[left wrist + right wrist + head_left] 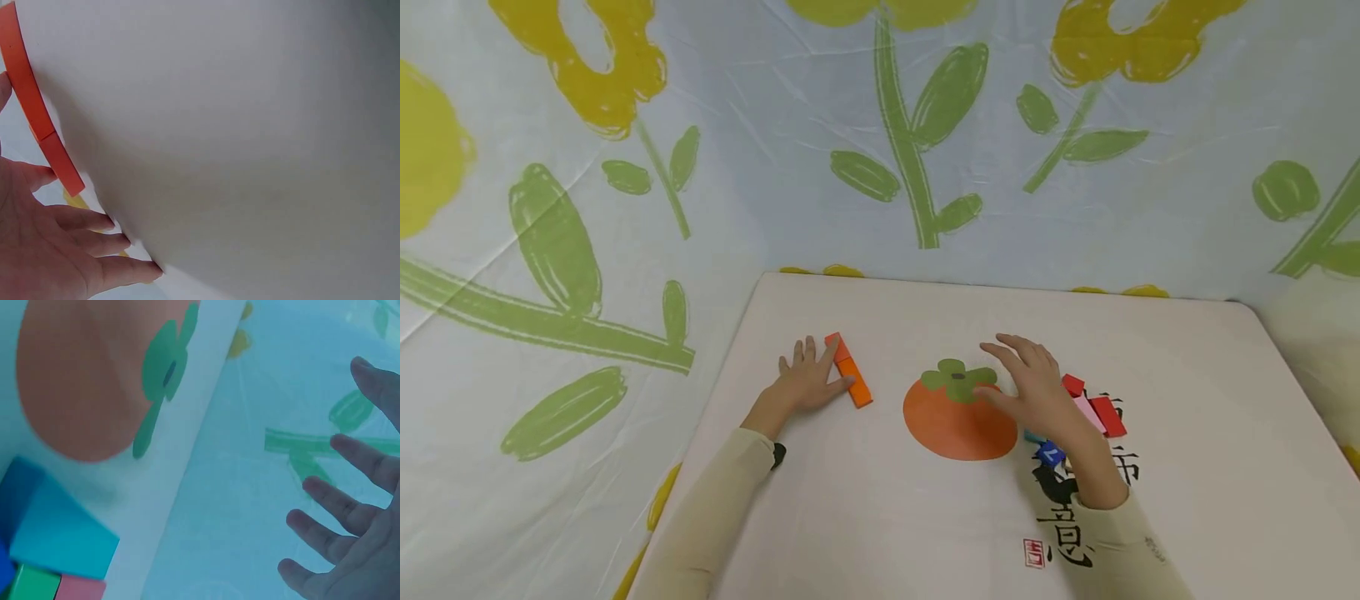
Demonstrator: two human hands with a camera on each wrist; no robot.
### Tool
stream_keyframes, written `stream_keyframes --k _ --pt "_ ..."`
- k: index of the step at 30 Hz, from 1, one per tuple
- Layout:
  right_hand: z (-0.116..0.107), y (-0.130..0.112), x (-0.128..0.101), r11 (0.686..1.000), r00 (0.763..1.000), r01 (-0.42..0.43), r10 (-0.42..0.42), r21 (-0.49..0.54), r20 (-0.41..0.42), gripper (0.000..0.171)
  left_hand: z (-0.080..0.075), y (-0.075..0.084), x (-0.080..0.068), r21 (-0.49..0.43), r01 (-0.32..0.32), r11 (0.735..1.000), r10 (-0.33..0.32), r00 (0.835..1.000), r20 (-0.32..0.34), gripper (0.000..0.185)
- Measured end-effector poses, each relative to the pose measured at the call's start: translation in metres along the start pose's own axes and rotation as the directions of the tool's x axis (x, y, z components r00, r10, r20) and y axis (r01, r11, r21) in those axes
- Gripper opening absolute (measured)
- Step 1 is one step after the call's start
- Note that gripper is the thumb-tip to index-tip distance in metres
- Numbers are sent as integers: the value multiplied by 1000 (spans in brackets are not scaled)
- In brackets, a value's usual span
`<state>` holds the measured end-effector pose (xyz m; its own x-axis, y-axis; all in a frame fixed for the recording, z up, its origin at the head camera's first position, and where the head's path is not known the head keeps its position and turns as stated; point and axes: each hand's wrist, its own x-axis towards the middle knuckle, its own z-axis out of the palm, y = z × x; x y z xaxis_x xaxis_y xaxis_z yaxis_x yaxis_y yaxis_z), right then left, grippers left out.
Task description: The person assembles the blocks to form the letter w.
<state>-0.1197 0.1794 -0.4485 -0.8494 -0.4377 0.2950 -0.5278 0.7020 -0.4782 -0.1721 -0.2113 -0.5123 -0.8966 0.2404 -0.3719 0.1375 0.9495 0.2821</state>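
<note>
while flat beside orange blocks (850, 380), left hand (806, 382), fingers spread

table (1187, 500) | 2 end-to-end blocks (850, 381) left | block cluster (1093, 408) right

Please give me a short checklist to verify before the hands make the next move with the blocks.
1. Left hand touches the orange blocks: ok.
2. Orange blocks lie end to end in a row: ok.
3. Right hand holds nothing, fingers spread: ok.
4. Red blocks and pink block are beside the right hand: ok.
5. Blue block is fully visible: not ok, the wrist partly hides it.
6. Number of blocks under the right hand: cannot tell.
</note>
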Motion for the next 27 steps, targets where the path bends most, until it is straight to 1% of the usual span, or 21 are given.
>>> stream_keyframes --k 3,7,9,12,15,19,22,24,27 --pt "-7 9 -6 1000 998 24 -24 -2 -57 65 -1 1 -2 -10 4 1000 -4 1000 -5 92" --pt "-15 20 -15 998 989 67 -64 14 -134 64 -1 3 -3 -21 6 1000 -6 1000 -11 91" --pt "-18 27 -20 998 988 54 -47 43 -150 62 -1 2 -3 -22 1 1000 -2 1000 -17 91" --pt "-23 37 -28 995 989 -12 27 101 -144 56 1 1 -2 -21 -6 1000 5 1000 -25 91" --pt "-28 47 -36 987 985 -93 110 128 -131 49 2 1 -1 -18 -8 1000 8 1000 -28 91" --pt "-33 64 -46 978 974 -149 171 147 -150 44 2 0 -1 -18 -5 1000 5 1000 -30 91" --pt "-36 76 -53 964 962 -200 227 178 -150 42 2 0 -1 -22 -6 1000 5 999 -32 90" --pt "-38 82 -56 952 954 -242 269 189 -134 41 2 1 -1 -23 -8 1000 7 999 -33 90" --pt "-41 89 -61 940 943 -293 315 177 -110 41 2 1 -2 -26 -10 1000 9 999 -31 90"
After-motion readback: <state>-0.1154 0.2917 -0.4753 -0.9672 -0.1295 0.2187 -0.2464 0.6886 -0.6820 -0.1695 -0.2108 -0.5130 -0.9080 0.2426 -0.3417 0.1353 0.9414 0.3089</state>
